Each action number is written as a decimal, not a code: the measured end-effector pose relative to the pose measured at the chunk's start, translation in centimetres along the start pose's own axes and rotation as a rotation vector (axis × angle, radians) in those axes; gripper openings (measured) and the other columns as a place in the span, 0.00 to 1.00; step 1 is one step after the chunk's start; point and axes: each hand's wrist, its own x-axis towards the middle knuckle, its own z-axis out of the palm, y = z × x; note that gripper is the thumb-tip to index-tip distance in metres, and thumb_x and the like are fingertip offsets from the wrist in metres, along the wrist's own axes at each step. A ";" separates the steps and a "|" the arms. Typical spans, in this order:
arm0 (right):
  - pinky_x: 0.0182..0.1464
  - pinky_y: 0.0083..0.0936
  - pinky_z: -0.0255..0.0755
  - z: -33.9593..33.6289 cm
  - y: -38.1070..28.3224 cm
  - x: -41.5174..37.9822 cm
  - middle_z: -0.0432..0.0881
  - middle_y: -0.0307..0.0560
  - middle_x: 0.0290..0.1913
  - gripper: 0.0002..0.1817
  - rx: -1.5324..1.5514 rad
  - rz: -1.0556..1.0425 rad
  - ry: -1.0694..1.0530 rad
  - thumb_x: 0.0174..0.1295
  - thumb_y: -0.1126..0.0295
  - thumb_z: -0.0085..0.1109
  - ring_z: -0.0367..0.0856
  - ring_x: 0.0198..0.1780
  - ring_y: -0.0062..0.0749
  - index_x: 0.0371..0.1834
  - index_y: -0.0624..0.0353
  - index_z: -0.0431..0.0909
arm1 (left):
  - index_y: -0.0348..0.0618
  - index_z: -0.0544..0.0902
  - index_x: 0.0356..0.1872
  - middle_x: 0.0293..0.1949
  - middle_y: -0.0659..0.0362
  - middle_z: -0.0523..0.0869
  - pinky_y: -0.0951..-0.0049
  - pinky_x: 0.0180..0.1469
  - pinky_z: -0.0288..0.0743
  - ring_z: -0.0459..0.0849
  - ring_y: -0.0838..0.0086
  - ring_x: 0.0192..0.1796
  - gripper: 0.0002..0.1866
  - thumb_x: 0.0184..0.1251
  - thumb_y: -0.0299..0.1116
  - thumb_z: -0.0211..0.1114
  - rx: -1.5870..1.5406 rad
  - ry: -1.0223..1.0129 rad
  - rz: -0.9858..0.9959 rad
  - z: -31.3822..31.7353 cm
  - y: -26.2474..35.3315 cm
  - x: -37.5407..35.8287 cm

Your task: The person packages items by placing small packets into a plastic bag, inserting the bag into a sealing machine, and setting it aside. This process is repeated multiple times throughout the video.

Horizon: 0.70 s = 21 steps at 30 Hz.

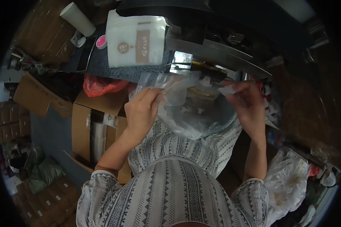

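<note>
Pinched at its edge by my left hand [142, 109], a clear plastic bag [174, 90] with some printing spreads to the right. My right hand [249, 108], slightly blurred, holds a small white piece [228, 90] between thumb and fingers. Between and below the hands, a large clear plastic bag [195, 121] rests at my lap, with small white scraps on or in it. Above the left hand, a stack of white printed bags [136, 41] lies on a grey fluffy cloth [136, 71].
A dark machine [216, 45] stands ahead. Left of the stack are a phone [86, 53], a pink round container [101, 42] and a white cup [77, 19]. An open cardboard box [80, 132] and red plastic bag [102, 86] are left. Crumpled clear plastic [288, 181] is lower right.
</note>
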 end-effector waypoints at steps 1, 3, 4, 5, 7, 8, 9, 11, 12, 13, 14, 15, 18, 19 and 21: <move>0.44 0.20 0.76 0.8 -0.4 0.1 0.85 0.45 0.47 0.11 -0.109 -0.059 -0.054 0.59 0.80 0.63 0.82 0.47 0.21 0.40 0.60 0.71 | 0.42 0.83 0.37 0.34 0.55 0.84 0.65 0.34 0.76 0.84 0.57 0.33 0.07 0.56 0.23 0.66 -0.001 0.000 0.002 0.0 0.3 0.0; 0.45 0.19 0.76 1.4 -0.5 0.1 0.86 0.45 0.46 0.11 -0.215 -0.116 -0.108 0.59 0.80 0.63 0.81 0.48 0.20 0.40 0.60 0.70 | 0.42 0.84 0.37 0.33 0.55 0.84 0.66 0.33 0.76 0.84 0.58 0.32 0.08 0.55 0.23 0.66 -0.071 -0.045 0.102 0.0 0.6 0.0; 0.45 0.19 0.76 1.6 -0.4 0.1 0.86 0.44 0.46 0.11 -0.164 -0.061 -0.179 0.60 0.79 0.62 0.82 0.49 0.22 0.40 0.60 0.70 | 0.42 0.84 0.37 0.33 0.55 0.84 0.66 0.33 0.76 0.84 0.58 0.32 0.08 0.55 0.23 0.66 -0.071 -0.047 0.103 0.2 0.7 -0.1; 0.46 0.19 0.76 1.8 -0.3 0.2 0.86 0.44 0.46 0.11 -0.113 -0.006 -0.250 0.60 0.79 0.62 0.83 0.49 0.24 0.41 0.60 0.69 | 0.42 0.84 0.37 0.32 0.54 0.84 0.66 0.33 0.76 0.84 0.57 0.32 0.07 0.57 0.24 0.66 -0.144 -0.142 0.117 0.6 0.7 -0.2; 0.46 0.19 0.76 2.2 0.5 0.4 0.86 0.45 0.47 0.11 -0.029 0.043 -0.210 0.60 0.78 0.62 0.84 0.49 0.26 0.42 0.61 0.71 | 0.41 0.84 0.37 0.31 0.53 0.84 0.67 0.32 0.76 0.83 0.57 0.32 0.06 0.58 0.25 0.66 -0.218 -0.236 0.129 1.8 0.8 -0.5; 0.46 0.20 0.76 2.3 1.0 0.5 0.86 0.46 0.47 0.11 0.055 0.089 -0.170 0.61 0.77 0.62 0.84 0.49 0.28 0.44 0.61 0.72 | 0.40 0.84 0.37 0.31 0.54 0.84 0.69 0.31 0.76 0.84 0.61 0.31 0.05 0.61 0.26 0.65 -0.303 -0.357 0.068 2.6 0.7 -0.5; 0.46 0.20 0.76 2.2 1.3 0.5 0.86 0.46 0.47 0.11 0.053 0.086 -0.169 0.61 0.77 0.62 0.84 0.49 0.28 0.44 0.61 0.72 | 0.38 0.84 0.37 0.31 0.54 0.85 0.70 0.31 0.76 0.85 0.65 0.30 0.05 0.64 0.28 0.65 -0.387 -0.477 0.009 3.3 0.8 -0.2; 0.46 0.24 0.76 1.6 1.9 0.6 0.85 0.50 0.47 0.11 -0.277 -0.174 0.171 0.61 0.75 0.63 0.85 0.49 0.36 0.46 0.61 0.75 | 0.37 0.84 0.37 0.31 0.55 0.86 0.72 0.30 0.76 0.86 0.70 0.30 0.07 0.67 0.31 0.64 -0.614 -0.580 -0.302 4.3 1.8 1.5; 0.46 0.24 0.76 0.8 1.7 0.4 0.85 0.50 0.47 0.11 -0.277 -0.174 0.170 0.61 0.75 0.63 0.85 0.49 0.36 0.46 0.61 0.75 | 0.35 0.83 0.38 0.30 0.56 0.86 0.74 0.30 0.77 0.86 0.75 0.31 0.10 0.69 0.33 0.63 -0.836 -0.678 -0.622 4.9 2.1 2.2; 0.46 0.27 0.76 -0.3 1.2 0.0 0.84 0.52 0.46 0.11 -0.408 -0.123 0.155 0.61 0.74 0.63 0.84 0.50 0.39 0.47 0.61 0.77 | 0.35 0.83 0.38 0.30 0.56 0.86 0.74 0.30 0.77 0.86 0.75 0.31 0.10 0.69 0.33 0.63 -0.837 -0.678 -0.624 5.6 2.0 2.9; 0.47 0.30 0.76 -1.3 1.0 -0.3 0.84 0.55 0.45 0.12 -0.538 -0.071 0.142 0.62 0.73 0.63 0.84 0.51 0.42 0.47 0.61 0.78 | 0.35 0.83 0.38 0.30 0.59 0.85 0.76 0.32 0.77 0.84 0.79 0.31 0.12 0.69 0.36 0.64 -1.000 -0.634 -0.712 6.5 1.8 3.5; 0.47 0.30 0.76 -2.1 1.2 -0.4 0.84 0.55 0.45 0.12 -0.540 -0.069 0.144 0.62 0.73 0.63 0.84 0.51 0.42 0.47 0.61 0.78 | 0.34 0.83 0.38 0.29 0.61 0.84 0.79 0.34 0.78 0.82 0.83 0.31 0.15 0.68 0.40 0.65 -1.161 -0.586 -0.798 7.0 1.7 3.8; 0.43 0.29 0.75 -4.8 3.0 -0.3 0.84 0.47 0.46 0.10 -0.764 0.114 0.257 0.64 0.75 0.58 0.84 0.43 0.33 0.47 0.60 0.79 | 0.35 0.83 0.38 0.28 0.62 0.83 0.79 0.33 0.77 0.81 0.82 0.30 0.14 0.69 0.38 0.65 -1.176 -0.601 -0.836 7.3 1.5 3.8; 0.43 0.33 0.75 -5.9 5.0 0.4 0.83 0.50 0.45 0.10 -0.944 -0.014 0.260 0.62 0.75 0.58 0.84 0.42 0.40 0.46 0.60 0.79 | 0.35 0.83 0.38 0.28 0.62 0.83 0.79 0.33 0.77 0.81 0.82 0.30 0.14 0.69 0.38 0.65 -1.174 -0.605 -0.839 7.3 1.2 3.7; 0.42 0.38 0.74 -6.4 6.1 0.7 0.82 0.53 0.45 0.09 -1.121 -0.147 0.263 0.61 0.75 0.58 0.84 0.42 0.46 0.45 0.60 0.80 | 0.28 0.80 0.48 0.41 0.53 0.86 0.71 0.40 0.80 0.86 0.72 0.39 0.19 0.69 0.38 0.64 -0.823 -0.623 -0.585 6.7 0.1 3.8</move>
